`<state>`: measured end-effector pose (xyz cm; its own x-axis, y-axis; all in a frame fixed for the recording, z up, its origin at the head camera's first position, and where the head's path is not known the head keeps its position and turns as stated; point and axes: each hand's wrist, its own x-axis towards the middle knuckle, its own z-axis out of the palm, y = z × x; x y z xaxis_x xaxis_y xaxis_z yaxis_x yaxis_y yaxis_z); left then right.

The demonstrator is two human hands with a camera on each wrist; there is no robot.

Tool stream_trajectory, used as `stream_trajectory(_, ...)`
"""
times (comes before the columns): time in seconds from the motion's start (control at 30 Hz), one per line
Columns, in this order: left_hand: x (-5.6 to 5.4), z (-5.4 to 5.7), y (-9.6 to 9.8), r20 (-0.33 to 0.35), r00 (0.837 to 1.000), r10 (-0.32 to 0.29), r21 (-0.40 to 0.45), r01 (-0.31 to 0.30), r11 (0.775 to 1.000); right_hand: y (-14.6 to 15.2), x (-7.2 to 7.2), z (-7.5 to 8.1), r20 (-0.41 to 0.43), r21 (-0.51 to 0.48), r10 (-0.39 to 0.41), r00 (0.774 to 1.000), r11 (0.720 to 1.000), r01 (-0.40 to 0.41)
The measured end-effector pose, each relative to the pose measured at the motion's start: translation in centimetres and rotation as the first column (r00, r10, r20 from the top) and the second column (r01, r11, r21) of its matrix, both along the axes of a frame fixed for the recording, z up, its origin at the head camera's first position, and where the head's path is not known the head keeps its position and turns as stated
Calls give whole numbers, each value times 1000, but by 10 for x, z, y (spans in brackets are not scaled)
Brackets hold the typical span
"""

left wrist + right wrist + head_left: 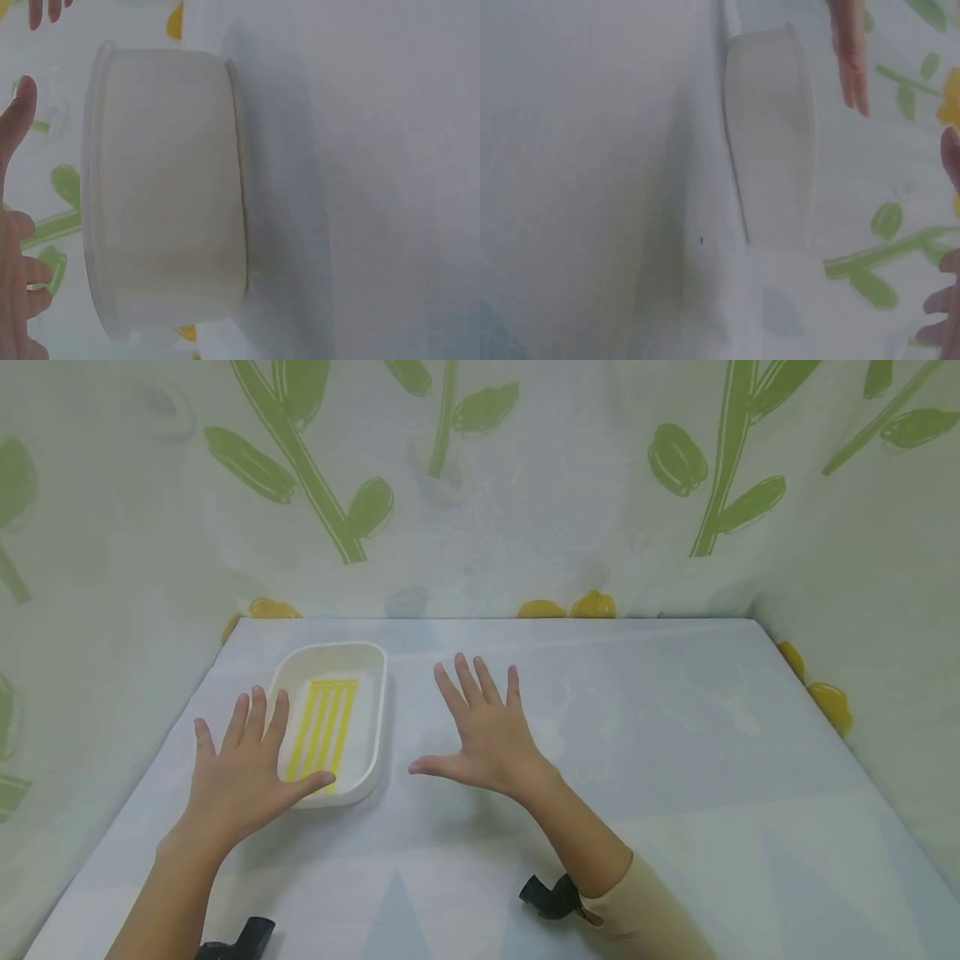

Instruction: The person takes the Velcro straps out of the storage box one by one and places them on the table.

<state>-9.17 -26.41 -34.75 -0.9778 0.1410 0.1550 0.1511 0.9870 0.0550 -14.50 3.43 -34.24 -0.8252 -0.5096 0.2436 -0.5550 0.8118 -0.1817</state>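
Observation:
A white rectangular tub (pixel 380 727) with rounded corners stands at the left of the table, with yellow strips (pixel 324 718) on its floor. My left hand (pixel 242 781) hovers over the tub's near left side, fingers spread and straight, holding nothing; its thumb covers a lower corner of the strips. To the right of the tub, my right hand (pixel 487 735) is held in the air with fingers spread, also holding nothing. The left wrist view shows the tub's side wall (pixel 165 187) close by. In the right wrist view the tub (pixel 771 135) appears farther off.
The table (pixel 675 735) has a pale cloth-like surface and ends at a back wall (pixel 525 510) printed with green leaves. A black wrist mount (pixel 551 896) sits by the right sleeve, and another black mount (pixel 243 941) by the left forearm.

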Motion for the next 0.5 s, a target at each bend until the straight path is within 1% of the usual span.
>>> stream_trajectory(0.07,2,-2,-6,6,1000,12,13,-12,1000,-6,0,-2,24,-1,1,1000,1000,-1)
stream_trajectory(0.13,5,-5,-12,17,1000,23,32,-23,999,-10,0,-4,70,-25,10,998,1000,-8)
stream_trajectory(0.2,7,-7,-17,27,999,31,58,-33,998,-15,-1,-6,131,-68,25,991,998,-17)
stream_trajectory(0.3,11,-11,-24,52,998,35,108,-40,993,-20,-1,-8,215,-145,54,975,989,-23)
stream_trajectory(0.37,13,-12,-27,73,997,35,143,-45,989,-24,-2,-11,241,-192,75,968,981,-28)
stream_trajectory(0.43,14,-13,-30,92,995,36,173,-52,984,-28,-3,-13,251,-237,92,964,971,-31)
stream_trajectory(0.5,14,-14,-32,125,992,35,213,-61,975,-32,-3,-16,256,-273,104,961,962,-31)
